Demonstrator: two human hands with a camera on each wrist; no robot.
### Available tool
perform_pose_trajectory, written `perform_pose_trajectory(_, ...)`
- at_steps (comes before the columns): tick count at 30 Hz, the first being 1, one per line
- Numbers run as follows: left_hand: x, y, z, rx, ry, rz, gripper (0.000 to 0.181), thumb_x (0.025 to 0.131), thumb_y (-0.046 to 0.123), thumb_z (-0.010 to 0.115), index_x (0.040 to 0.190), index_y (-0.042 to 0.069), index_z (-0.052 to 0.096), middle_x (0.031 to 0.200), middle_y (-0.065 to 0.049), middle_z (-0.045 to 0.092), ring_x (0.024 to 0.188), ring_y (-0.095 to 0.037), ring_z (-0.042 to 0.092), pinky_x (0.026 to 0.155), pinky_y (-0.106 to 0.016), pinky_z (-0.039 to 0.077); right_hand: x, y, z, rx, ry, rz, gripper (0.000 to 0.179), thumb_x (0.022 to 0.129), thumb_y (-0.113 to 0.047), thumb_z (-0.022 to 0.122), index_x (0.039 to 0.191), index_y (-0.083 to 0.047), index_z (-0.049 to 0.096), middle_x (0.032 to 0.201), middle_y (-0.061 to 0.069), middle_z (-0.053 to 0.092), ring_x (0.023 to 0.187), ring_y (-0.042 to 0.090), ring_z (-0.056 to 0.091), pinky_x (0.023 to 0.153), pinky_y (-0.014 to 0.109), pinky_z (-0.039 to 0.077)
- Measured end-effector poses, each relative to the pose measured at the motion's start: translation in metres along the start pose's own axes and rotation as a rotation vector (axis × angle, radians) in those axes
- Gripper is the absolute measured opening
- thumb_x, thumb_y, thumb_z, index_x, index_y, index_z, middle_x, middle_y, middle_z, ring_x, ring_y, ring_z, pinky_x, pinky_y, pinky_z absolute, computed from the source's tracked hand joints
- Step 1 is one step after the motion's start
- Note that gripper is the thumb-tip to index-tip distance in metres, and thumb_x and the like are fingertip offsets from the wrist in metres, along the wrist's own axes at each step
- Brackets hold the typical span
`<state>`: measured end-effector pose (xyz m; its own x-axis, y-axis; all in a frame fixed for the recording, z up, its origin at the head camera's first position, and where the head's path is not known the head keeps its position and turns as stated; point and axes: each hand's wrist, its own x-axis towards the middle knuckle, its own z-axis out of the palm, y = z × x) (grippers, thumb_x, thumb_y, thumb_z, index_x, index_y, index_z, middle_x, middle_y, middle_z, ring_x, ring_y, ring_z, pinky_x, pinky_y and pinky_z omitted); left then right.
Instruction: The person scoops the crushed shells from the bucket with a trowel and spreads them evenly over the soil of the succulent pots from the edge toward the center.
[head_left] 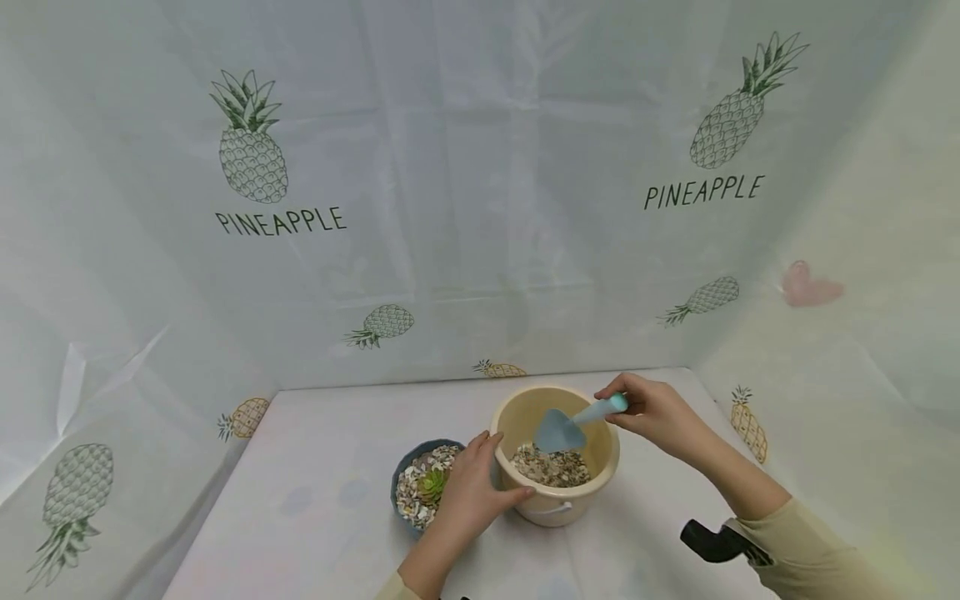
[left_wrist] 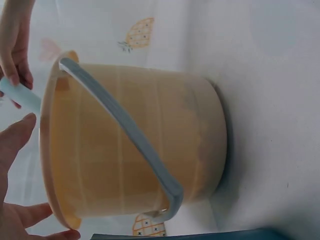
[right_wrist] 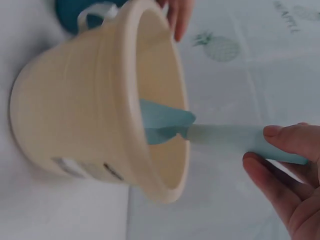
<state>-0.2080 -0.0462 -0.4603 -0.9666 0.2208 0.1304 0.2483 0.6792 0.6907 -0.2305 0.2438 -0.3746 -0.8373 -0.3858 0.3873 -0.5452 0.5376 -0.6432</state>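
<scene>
A cream bucket (head_left: 510, 475) stands upright with pebbly gravel (head_left: 551, 467) in the bottom. My left hand (head_left: 476, 487) is at its near left rim with thumb and fingers spread; in the left wrist view, fingertips (left_wrist: 72, 235) touch the rim. My right hand (head_left: 660, 410) pinches the pale-blue handle of a small trowel (head_left: 558, 432) between thumb and fingers. The trowel's blade tilts down into the bucket's mouth, above the gravel. In the right wrist view, the lower part of the blade (right_wrist: 162, 117) is hidden behind the rim.
Left of the bucket, partly behind my left hand, is a dark blue pot (head_left: 395, 483) with pebbles and a green succulent (head_left: 432, 485). The bucket's grey handle (left_wrist: 125, 125) hangs down its side. Pineapple-print sheeting (head_left: 480, 208) surrounds the white table (head_left: 300, 517).
</scene>
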Motion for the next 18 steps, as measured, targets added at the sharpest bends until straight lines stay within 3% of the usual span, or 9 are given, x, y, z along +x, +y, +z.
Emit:
perform_pose_trajectory(6, 0.003, 0.003, 0.002, -0.019, 0.0, -0.039, 0.1, 0.068, 0.056, 0.083, 0.147, 0.008, 0.043, 0.152, -0.018, 0.033, 0.136, -0.048, 0.03, 0.099, -0.072, 0.03, 0.018, 0.024, 0.005, -0.133, -0.055, 0.008, 0.027, 0.079, 0.006, 0.076, 0.1, -0.007, 0.066, 0.099, 0.006, 0.067, 0.085, 0.02, 0.067, 0.069, 0.027, 0.057)
perform_pose_trajectory(13, 0.006, 0.001, 0.004, -0.001, 0.015, -0.037, 0.104, 0.065, 0.057, 0.085, 0.146, 0.006, 0.044, 0.15, -0.018, 0.036, 0.135, -0.047, 0.032, 0.1, -0.07, 0.03, 0.026, 0.041, 0.013, -0.263, -0.106, -0.095, 0.031, 0.074, 0.008, 0.08, 0.095, -0.01, 0.065, 0.094, 0.001, 0.067, 0.08, 0.015, 0.063, 0.067, 0.032, 0.056)
perform_pose_trajectory(18, 0.007, 0.001, 0.004, 0.007, 0.021, -0.043, 0.105, 0.064, 0.056, 0.086, 0.146, 0.007, 0.044, 0.151, -0.016, 0.036, 0.135, -0.046, 0.032, 0.1, -0.069, 0.032, 0.028, 0.042, 0.019, -0.314, -0.141, -0.145, 0.029, 0.074, 0.008, 0.08, 0.09, -0.01, 0.065, 0.083, -0.004, 0.063, 0.073, 0.011, 0.058, 0.061, 0.027, 0.052)
